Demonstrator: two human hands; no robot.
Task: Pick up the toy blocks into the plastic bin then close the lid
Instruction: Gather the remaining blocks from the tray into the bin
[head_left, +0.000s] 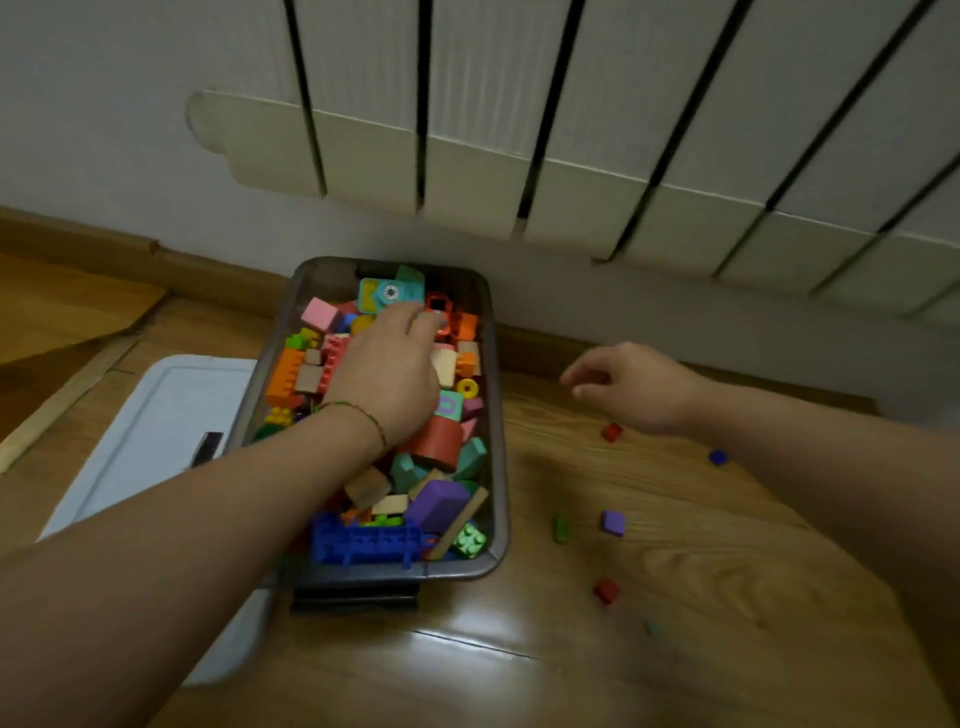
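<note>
A person's left hand (387, 374) reaches into a clear grey rectangular plastic bin (500, 441) heaped with colourful toy blocks (436, 499). Its fingers (415, 319) bend down onto the pile, just short of a teal block with a round eye (389, 292); whether they grip anything is unclear. Left of those fingers, outside the bin, a flat white plastic lid (156, 415) lies on the wooden floor (675, 571). The right hand (631, 387) hovers with loosely curled, empty fingers (576, 382). Nearer the viewer than these fingers lie a small red block (611, 432), a small blue block (718, 457), a purple square block (613, 522) and a green block (561, 529).
</note>
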